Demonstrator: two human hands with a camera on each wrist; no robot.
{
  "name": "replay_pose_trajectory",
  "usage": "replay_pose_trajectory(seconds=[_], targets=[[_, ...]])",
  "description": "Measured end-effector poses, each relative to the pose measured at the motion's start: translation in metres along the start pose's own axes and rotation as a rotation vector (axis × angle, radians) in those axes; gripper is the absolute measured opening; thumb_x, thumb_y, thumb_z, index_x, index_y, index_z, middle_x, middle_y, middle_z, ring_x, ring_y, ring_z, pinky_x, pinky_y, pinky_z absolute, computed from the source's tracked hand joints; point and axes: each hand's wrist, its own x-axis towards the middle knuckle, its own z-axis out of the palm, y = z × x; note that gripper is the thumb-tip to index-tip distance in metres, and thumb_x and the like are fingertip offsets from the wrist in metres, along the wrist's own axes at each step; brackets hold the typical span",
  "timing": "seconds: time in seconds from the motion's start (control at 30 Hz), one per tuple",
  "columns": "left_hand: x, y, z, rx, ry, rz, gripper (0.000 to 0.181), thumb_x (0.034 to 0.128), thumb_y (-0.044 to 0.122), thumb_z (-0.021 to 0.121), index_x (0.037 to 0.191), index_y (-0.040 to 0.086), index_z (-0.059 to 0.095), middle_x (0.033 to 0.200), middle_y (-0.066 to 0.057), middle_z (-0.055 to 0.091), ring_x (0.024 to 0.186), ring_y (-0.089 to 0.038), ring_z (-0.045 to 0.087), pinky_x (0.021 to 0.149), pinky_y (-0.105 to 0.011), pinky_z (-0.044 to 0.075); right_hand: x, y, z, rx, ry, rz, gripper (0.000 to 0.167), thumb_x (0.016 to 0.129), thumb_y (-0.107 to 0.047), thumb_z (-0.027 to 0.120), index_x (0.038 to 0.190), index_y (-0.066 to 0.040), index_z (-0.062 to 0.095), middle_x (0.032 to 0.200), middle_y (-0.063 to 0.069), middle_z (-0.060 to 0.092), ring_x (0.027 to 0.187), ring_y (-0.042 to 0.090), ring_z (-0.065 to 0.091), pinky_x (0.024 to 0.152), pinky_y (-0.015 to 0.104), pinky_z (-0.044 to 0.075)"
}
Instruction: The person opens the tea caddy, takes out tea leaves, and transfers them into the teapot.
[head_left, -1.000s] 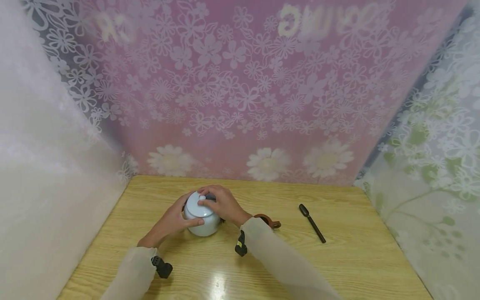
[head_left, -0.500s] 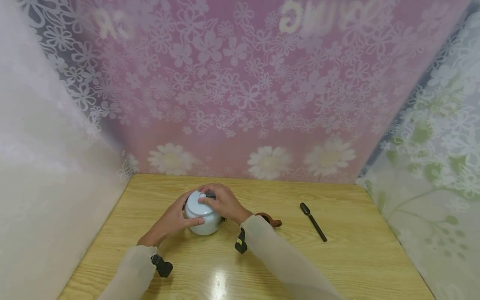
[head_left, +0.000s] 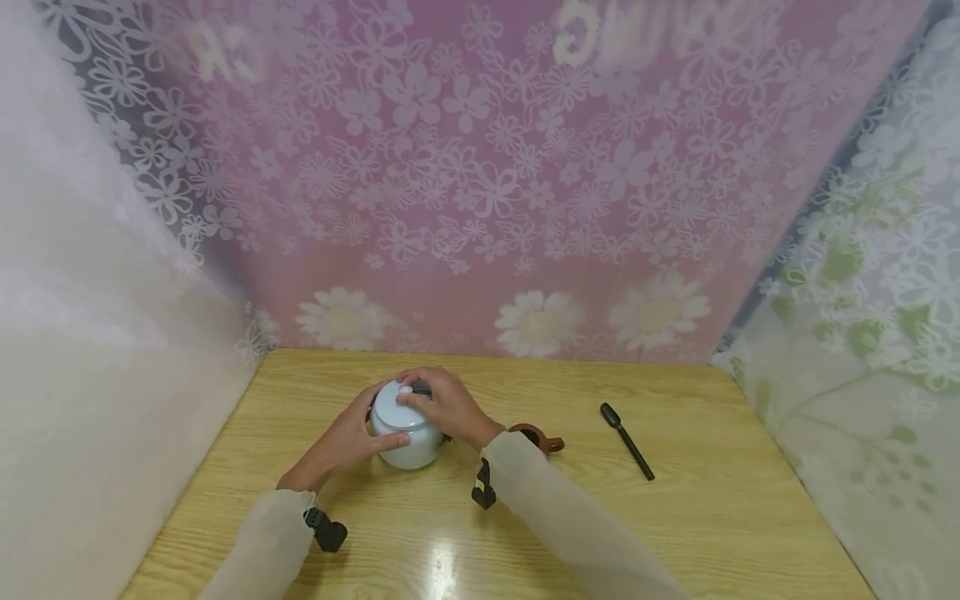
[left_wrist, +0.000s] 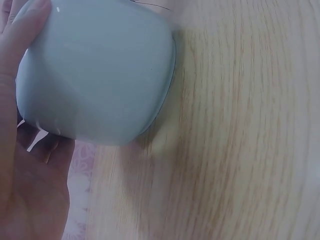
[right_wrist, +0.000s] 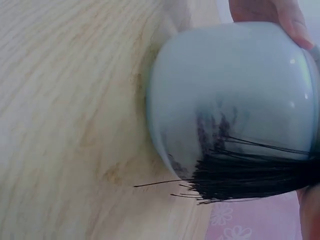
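Observation:
A pale blue lidded jar [head_left: 408, 454] stands on the wooden table, its lid [head_left: 393, 408] on top. My left hand [head_left: 347, 437] grips the jar's left side, thumb across the front; the left wrist view shows its fingers around the jar body [left_wrist: 100, 70]. My right hand [head_left: 452, 410] is over the lid, thumb and fingertips at the small white knob [head_left: 406, 390]. In the right wrist view black bristles [right_wrist: 250, 177] hang beside the jar [right_wrist: 225, 85], near that hand; how they are held is hidden.
Behind my right wrist, partly covered by the sleeve, lies a brown round object with a handle [head_left: 555, 444]. A dark spoon-like utensil [head_left: 628, 442] lies farther right on the table [head_left: 712, 500]. Flowered sheets surround the back and sides.

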Motion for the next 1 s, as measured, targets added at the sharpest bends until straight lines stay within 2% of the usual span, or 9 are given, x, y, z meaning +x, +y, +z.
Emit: replay_pose_trajectory(seconds=[0.17,0.3,0.5,0.63,0.77,1.0], targets=[[0.0004,-0.0014,0.0009,-0.006,0.004,-0.002,0.108,0.0943,0.049,0.086,0.175,0.019,0.021,0.175,-0.014,0.032,0.155,-0.042,0.045,0.119,-0.068,0.045,-0.0022,0.0014,0.0023,-0.038,0.015,-0.031,0.021,0.108,-0.032,0.071,0.118,-0.014,0.072,0.146,0.001,0.071,0.140,0.025,0.061,0.117,0.048,0.053],[0.0005,-0.0020,0.0017,-0.002,0.009,-0.015,0.109,0.0939,0.052,0.086,0.175,0.020,0.021,0.175,-0.013,0.033,0.155,-0.041,0.045,0.119,-0.067,0.045,-0.0033,0.0027,0.0026,-0.042,0.014,-0.034,0.022,0.109,-0.033,0.070,0.119,-0.015,0.072,0.147,0.000,0.071,0.140,0.024,0.061,0.116,0.046,0.054],[0.0014,-0.0022,0.0035,-0.022,0.017,-0.045,0.113,0.0908,0.055,0.087,0.175,0.022,0.021,0.176,-0.010,0.032,0.157,-0.038,0.044,0.122,-0.067,0.042,-0.0047,0.0052,0.0017,0.007,0.022,0.013,0.025,0.106,-0.038,0.074,0.122,-0.018,0.077,0.145,-0.003,0.072,0.139,0.020,0.064,0.112,0.040,0.058],[0.0017,-0.0029,0.0041,-0.029,0.020,-0.031,0.112,0.0908,0.055,0.087,0.175,0.023,0.022,0.176,-0.008,0.032,0.157,-0.038,0.043,0.123,-0.067,0.041,-0.0060,0.0031,0.0003,0.008,0.029,0.050,0.031,0.104,-0.041,0.076,0.127,-0.021,0.079,0.147,-0.005,0.071,0.140,0.021,0.063,0.111,0.042,0.058],[0.0013,-0.0043,0.0038,-0.025,0.021,-0.017,0.108,0.0921,0.055,0.086,0.175,0.026,0.023,0.176,-0.008,0.032,0.157,-0.038,0.043,0.122,-0.067,0.042,-0.0069,-0.0006,0.0004,0.014,0.032,0.074,0.035,0.103,-0.041,0.079,0.129,-0.018,0.078,0.149,-0.004,0.070,0.143,0.023,0.061,0.111,0.045,0.058],[0.0009,-0.0038,0.0029,-0.032,0.027,-0.017,0.109,0.0921,0.054,0.087,0.175,0.023,0.023,0.175,-0.008,0.033,0.157,-0.039,0.043,0.122,-0.068,0.041,-0.0075,-0.0021,0.0050,0.006,0.063,0.076,0.029,0.106,-0.039,0.074,0.124,-0.016,0.077,0.148,-0.005,0.070,0.144,0.023,0.060,0.114,0.048,0.055]])
